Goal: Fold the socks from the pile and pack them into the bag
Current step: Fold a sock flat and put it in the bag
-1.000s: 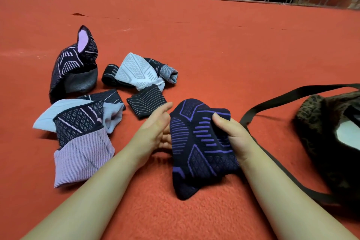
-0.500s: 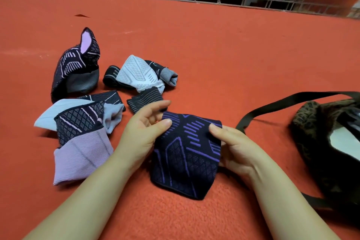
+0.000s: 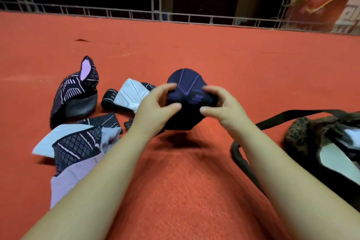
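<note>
Both hands hold a navy sock with purple lines [image 3: 187, 91], bunched into a rounded bundle and lifted clear of the red felt tabletop [image 3: 194, 191]; its shadow falls just below it. The left hand [image 3: 155, 107] grips the bundle's left side, fingers curled over the top and thumb underneath. The right hand [image 3: 222, 107] grips its right side the same way. Left of the hands lies the sock pile [image 3: 81, 122]: a black-and-lilac sock standing up, a white-and-black one, and a lilac-cuffed sock nearest the tabletop's near edge. At the right edge sits a dark patterned bag [image 3: 311, 136], open, with its black strap [image 3: 241, 161] trailing on the felt.
</note>
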{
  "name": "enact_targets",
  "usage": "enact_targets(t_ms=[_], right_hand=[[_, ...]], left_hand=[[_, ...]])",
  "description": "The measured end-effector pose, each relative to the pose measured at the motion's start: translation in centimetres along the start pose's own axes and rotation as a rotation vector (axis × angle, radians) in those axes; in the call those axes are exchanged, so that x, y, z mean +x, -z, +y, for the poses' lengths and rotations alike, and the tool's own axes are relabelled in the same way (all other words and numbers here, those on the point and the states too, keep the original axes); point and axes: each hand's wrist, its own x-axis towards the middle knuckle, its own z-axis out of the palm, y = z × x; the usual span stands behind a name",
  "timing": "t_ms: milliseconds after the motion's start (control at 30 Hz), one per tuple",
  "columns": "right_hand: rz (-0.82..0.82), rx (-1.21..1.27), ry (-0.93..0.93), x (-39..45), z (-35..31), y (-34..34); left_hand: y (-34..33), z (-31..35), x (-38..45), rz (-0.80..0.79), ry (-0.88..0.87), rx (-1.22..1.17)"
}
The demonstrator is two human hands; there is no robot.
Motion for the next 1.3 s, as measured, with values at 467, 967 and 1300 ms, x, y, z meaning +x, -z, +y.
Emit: enact_targets(t_ms=[467, 967, 1300], right_hand=[[-0.238, -0.374, -0.179, -7.5, 6.0, 0.0], [-0.247, -0.571, 0.127, -7.6, 5.3, 1.0], [-0.267, -0.299, -0.103, -8.1, 5.3, 0.6]], left_hand=[[1.4, -4.6, -6.6, -0.407, 0.091, 0.749], [1.2, -4.7, -7.0, -0.472, -0.220, 0.563], [1.1, -4.7, -7.1, -0.440, 0.072, 0.337]])
